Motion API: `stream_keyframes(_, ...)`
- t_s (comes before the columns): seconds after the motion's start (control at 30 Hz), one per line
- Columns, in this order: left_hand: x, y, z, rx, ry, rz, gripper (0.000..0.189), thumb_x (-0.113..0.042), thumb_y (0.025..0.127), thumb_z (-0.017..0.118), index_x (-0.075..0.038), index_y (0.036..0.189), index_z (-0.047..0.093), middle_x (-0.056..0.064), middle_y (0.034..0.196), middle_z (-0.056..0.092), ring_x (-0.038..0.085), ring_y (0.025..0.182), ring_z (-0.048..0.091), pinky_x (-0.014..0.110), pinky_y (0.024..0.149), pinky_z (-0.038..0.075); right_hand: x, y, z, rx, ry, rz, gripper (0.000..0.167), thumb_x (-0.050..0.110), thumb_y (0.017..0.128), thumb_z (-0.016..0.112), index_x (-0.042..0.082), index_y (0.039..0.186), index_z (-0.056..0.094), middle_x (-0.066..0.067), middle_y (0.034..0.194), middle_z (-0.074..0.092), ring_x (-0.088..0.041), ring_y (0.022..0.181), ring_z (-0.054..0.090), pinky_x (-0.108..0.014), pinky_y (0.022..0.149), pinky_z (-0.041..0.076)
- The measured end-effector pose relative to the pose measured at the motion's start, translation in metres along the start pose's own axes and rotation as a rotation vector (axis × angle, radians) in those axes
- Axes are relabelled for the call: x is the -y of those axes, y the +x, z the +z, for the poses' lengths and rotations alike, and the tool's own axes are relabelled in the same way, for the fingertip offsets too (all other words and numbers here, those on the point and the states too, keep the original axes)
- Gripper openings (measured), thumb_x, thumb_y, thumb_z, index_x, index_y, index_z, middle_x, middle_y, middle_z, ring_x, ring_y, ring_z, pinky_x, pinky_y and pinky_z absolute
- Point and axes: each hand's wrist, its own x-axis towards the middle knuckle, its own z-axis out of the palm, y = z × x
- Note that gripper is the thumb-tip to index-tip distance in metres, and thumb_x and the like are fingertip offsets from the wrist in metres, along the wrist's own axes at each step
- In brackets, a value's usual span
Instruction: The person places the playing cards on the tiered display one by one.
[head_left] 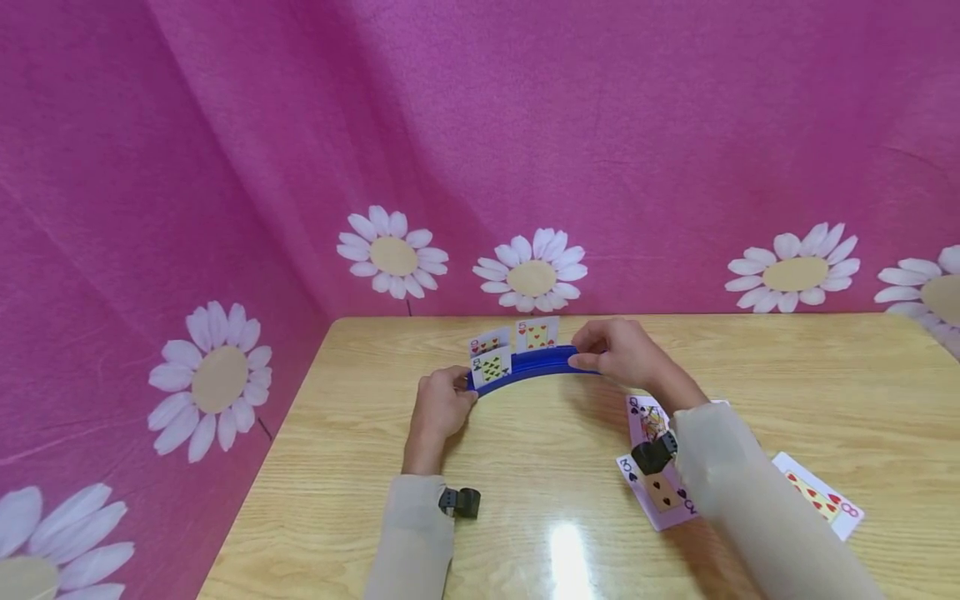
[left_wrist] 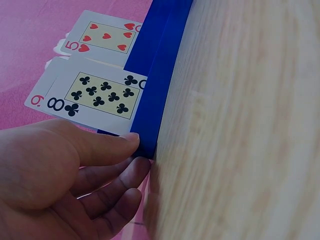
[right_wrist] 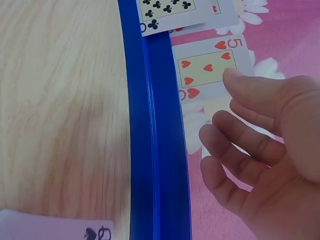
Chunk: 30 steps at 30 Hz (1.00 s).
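Note:
A curved blue card holder [head_left: 542, 362] stands on the table, and my left hand [head_left: 444, 404] pinches its left end between thumb and fingers. The eight of clubs [left_wrist: 102, 95] is upright in the holder near that hand, covering most of a hearts card [head_left: 488, 340] behind it. Farther right, the five of hearts [right_wrist: 210, 69] stands in the back slot. At the holder's right end is my right hand [head_left: 630, 354], its fingers loosely bent and apart. In the right wrist view nothing is between them, and the thumb tip overlaps the five of hearts.
On the table under and beside my right forearm lie a queen of spades [head_left: 647, 421], a three of spades [head_left: 660, 500] and an eight of hearts [head_left: 817, 496], partly hidden by the sleeve. A pink cloth [head_left: 600, 150] with daisies hangs behind the wooden table [head_left: 337, 450].

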Motion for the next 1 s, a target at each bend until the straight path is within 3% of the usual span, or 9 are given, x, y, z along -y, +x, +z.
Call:
stream_keyframes(0.57,-0.001,0.0,-0.001,-0.003,0.013,0.002,0.036,-0.002,0.089,0.074,0.0,0.125,0.068,0.015,0.105,0.071,0.023,0.097,0.066,0.039,0.087,0.053,-0.008,-0.027,-0.005,0.048,-0.032,0.021,0.019,0.01,0.088,0.076,-0.002,0.102,0.071,-0.004,0.091,0.07,-0.019,0.083,0.064,-0.037,0.075,0.053)
stream_keyframes(0.77,-0.001,0.0,0.0,-0.004,0.014,0.006,0.036,-0.002,0.089,0.073,0.0,0.124,0.068,0.014,0.104,0.071,0.024,0.097,0.066,0.039,0.088,0.053,-0.008,-0.038,-0.004,0.085,-0.03,0.086,0.024,0.013,0.09,0.075,-0.003,0.108,0.07,-0.004,0.093,0.069,-0.02,0.083,0.06,-0.035,0.074,0.051)
stream_keyframes(1.0,-0.002,0.0,0.001,-0.004,0.012,0.009,0.035,-0.003,0.089,0.073,0.0,0.124,0.068,0.014,0.104,0.071,0.024,0.097,0.066,0.04,0.089,0.052,-0.01,-0.049,-0.005,0.102,-0.039,0.096,0.024,0.015,0.091,0.074,-0.002,0.107,0.07,-0.002,0.091,0.068,-0.018,0.084,0.06,-0.035,0.073,0.051)
